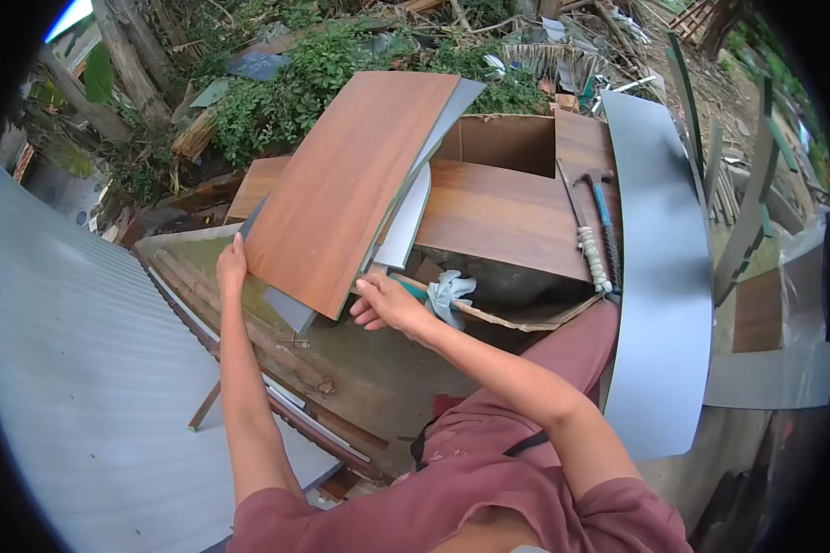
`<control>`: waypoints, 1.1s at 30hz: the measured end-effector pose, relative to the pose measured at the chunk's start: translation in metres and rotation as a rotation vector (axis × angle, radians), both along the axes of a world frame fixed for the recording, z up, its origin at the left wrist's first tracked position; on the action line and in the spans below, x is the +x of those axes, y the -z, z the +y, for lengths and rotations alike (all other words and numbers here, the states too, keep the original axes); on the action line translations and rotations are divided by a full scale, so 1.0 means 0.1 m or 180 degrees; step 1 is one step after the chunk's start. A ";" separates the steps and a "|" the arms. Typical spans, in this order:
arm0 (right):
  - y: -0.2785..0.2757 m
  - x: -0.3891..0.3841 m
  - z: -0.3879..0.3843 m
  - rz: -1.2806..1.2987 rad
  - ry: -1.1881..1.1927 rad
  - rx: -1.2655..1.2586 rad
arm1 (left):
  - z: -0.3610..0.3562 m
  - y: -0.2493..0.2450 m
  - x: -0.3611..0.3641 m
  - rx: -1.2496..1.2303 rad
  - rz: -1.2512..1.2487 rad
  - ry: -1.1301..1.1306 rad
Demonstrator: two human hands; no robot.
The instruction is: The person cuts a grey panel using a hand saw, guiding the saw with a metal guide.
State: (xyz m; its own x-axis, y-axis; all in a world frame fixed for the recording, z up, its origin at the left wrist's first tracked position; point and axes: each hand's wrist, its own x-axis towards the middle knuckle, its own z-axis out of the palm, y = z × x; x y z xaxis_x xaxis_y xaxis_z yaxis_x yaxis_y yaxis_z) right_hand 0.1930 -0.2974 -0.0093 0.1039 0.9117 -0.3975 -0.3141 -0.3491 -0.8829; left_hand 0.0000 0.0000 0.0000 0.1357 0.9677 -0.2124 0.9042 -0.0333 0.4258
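A brown wood-grain panel [355, 175] lies tilted on top of a loose stack, with grey-faced panels [290, 309] showing beneath it. My left hand [232, 263] grips its near left edge, thumb on the side and the other fingers mostly hidden. By the panel's near right corner is my right hand [385, 302], its fingers stretched and slightly apart, with nothing visible in them. Just right of that hand, a pale blue cloth [450, 297] is knotted around a strip along the box's edge.
Another wood-grain panel [503, 207] lies across a cardboard box [507, 143]. On it rest a hammer [604, 217] and a long blade with a wrapped handle [592, 253]. A long grey panel [659, 276] stands to the right; corrugated metal sheeting [83, 369] covers the left.
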 end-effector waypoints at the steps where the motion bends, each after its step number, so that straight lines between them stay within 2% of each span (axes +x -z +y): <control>1: -0.02 0.11 -0.19 -0.0133 -0.0081 0.0022 | 0.00 0.09 -0.02 0.0543 -0.0042 -0.0053; 4: -0.17 0.55 -0.97 -0.0463 0.0119 0.0175 | -0.07 0.00 -0.09 0.1736 -0.0282 0.0199; 7: -0.43 1.15 -2.13 -0.1181 0.1040 0.0069 | -0.85 -0.32 0.10 0.2249 -0.1058 0.0709; 9: -0.63 1.52 -2.91 -0.1860 0.2122 -0.0177 | -1.47 -0.42 0.29 0.1902 -0.1847 0.0986; 11: -0.66 1.84 -3.69 -0.2368 0.3207 -0.0535 | -2.07 -0.40 0.50 0.1438 -0.2251 0.1167; 13: -0.39 2.20 -4.51 -0.3655 0.3684 -0.1281 | -2.49 -0.19 0.70 0.1005 -0.2439 0.1564; 15: -0.12 2.45 -5.14 -0.4221 0.3953 -0.1913 | -2.92 0.00 0.95 0.0403 -0.2708 0.1877; 16: 0.03 2.52 -5.41 -0.4210 0.4012 -0.1901 | -3.11 0.03 1.05 0.0189 -0.2772 0.2066; 17: 0.18 2.62 -5.64 -0.4610 0.3687 -0.2312 | -3.29 0.04 1.14 -0.0017 -0.2834 0.2249; 18: 0.23 2.65 -5.74 -0.4983 0.3329 -0.2725 | -3.46 -0.06 1.23 0.0097 -0.2838 0.2449; 19: 0.29 2.70 -5.83 -0.4974 0.3382 -0.2709 | -3.57 -0.16 1.29 0.0208 -0.2838 0.2646; 21: 0.38 2.79 -5.95 -0.3806 0.3214 -0.2229 | -3.66 -0.15 1.34 0.0294 -0.2828 0.2722; 22: 0.41 2.85 -5.98 -0.3534 0.3032 -0.2222 | -3.71 -0.18 1.37 0.0130 -0.2791 0.2767; 25: 0.45 2.85 -5.96 -0.3513 0.2923 -0.2350 | -3.80 -0.19 1.39 0.0048 -0.2670 0.2898; 27: 0.47 2.81 -5.94 -0.3557 0.2933 -0.2373 | -3.87 -0.18 1.39 -0.0177 -0.2488 0.2996; 29: 0.49 2.77 -5.92 -0.4108 0.2864 -0.2252 | -3.93 -0.13 1.39 -0.0172 -0.2479 0.2995; 33: 0.33 2.69 -5.81 -0.4431 0.3007 -0.2061 | -4.05 -0.10 1.39 -0.0284 -0.2354 0.3002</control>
